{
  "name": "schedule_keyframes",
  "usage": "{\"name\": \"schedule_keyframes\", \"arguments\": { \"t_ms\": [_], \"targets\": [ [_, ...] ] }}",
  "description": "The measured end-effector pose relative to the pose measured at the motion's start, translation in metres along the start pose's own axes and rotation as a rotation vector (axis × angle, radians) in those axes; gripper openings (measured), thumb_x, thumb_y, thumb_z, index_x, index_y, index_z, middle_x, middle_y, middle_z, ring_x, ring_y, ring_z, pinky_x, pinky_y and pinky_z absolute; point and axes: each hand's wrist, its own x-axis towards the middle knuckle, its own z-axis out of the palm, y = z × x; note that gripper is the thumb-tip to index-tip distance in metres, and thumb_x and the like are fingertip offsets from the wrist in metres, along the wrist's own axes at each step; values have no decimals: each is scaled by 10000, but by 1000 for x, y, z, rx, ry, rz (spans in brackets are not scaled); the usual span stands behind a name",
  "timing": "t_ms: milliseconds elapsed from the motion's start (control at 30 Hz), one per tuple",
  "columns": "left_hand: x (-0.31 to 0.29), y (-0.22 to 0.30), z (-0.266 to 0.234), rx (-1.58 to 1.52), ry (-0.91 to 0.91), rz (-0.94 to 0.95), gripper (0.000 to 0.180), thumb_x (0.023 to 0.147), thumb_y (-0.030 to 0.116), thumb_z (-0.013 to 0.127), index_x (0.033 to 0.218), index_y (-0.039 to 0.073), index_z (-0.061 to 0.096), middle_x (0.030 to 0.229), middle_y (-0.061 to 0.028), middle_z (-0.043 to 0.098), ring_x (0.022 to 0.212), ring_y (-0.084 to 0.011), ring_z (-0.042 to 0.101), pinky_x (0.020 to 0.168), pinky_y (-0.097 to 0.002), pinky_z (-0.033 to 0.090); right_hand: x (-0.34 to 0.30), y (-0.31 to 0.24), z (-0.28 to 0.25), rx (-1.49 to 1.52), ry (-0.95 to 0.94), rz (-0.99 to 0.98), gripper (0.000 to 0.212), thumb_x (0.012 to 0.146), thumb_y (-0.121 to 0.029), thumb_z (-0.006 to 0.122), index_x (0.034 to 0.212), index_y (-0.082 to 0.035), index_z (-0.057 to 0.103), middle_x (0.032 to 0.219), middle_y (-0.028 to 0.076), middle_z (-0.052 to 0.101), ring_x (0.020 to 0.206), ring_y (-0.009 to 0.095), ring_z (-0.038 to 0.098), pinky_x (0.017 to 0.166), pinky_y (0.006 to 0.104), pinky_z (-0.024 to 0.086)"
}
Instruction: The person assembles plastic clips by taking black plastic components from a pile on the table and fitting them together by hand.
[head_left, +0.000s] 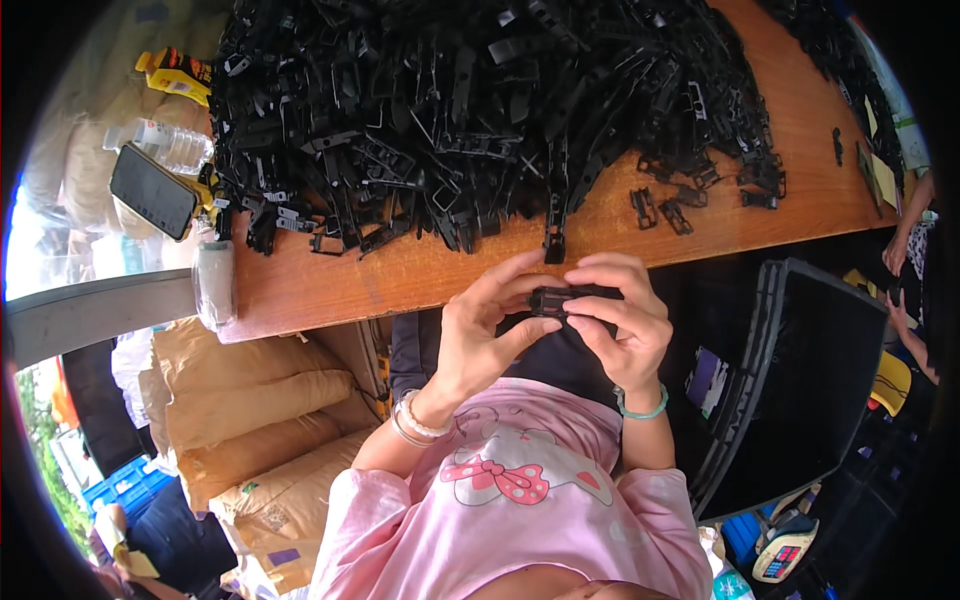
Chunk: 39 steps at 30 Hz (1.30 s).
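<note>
Holding a black part [547,301] near a bin [746,403], contents indistinct.

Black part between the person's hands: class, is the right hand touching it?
Touching: the head view shows the right hand pinching the black part at its right end.

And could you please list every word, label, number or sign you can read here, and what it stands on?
None reads clearly.
Yellow-and-black packet: print too small.
Clear bottle: label too blurred.
Brown sack: printed mark too faint.
Pale device with keypad: markings too small.
Held black part: no text visible.
</note>
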Motion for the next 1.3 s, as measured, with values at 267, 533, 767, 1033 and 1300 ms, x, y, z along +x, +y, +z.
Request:
{"name": "schedule_keyframes", "arguments": {
  "t_ms": [267, 533, 767, 1033, 1300],
  "targets": [
    [2, 0, 7, -112, 31, -144, 411, 811, 33, 659, 1189, -33, 510, 999, -135, 636, 796, -183, 644, 548, -295, 497, -11, 3, -3, 61, -2, 75, 174, 714, -52, 684, 879, 0, 673, 986, 137, 641, 944, 302, 591, 782, 372, 481],
    [42, -21, 20, 1278, 304, 588, 169, 750, 43, 687, 856, 23, 557, 882, -112, 528, 610, -262, 571, 492, -325, 467, -24, 4, -5, 280, 264, 521, 160, 890, -46, 563, 956, 96, 594, 1052, 115, 588, 827, 116, 555, 702, 222, 451],
    [20, 1, 20, 72, 198, -45, 161, 856, 21, 592, 992, -33, 527, 871, -107, 587, 610, -116, 581, 532, -251, 466, -24, 8, -5, 424, 259, 468, 189, 873, -65, 601, 925, 116, 600, 963, 118, 601, 701, 126, 553, 617, 221, 455],
    [24, 11, 6, 161, 4, -278, 353, 959, 282, 471, 911, -43, 599, 550, 10, 484, 482, -65, 427, 476, -191, 347, -24, 4, 2, 361, 318, 536, 131, 808, 2, 655, 886, 102, 622, 852, 111, 621, 689, 155, 624, 607, 223, 500],
    [25, 2, 17, 233, -95, -159, 183, 798, 158, 720, 861, 1, 652, 742, -21, 605, 643, -88, 531, 605, -232, 428, -26, 4, 0, 407, 239, 541, 156, 732, 53, 701, 874, 74, 641, 809, 83, 601, 645, 107, 584, 561, 201, 467]
  ]
}}
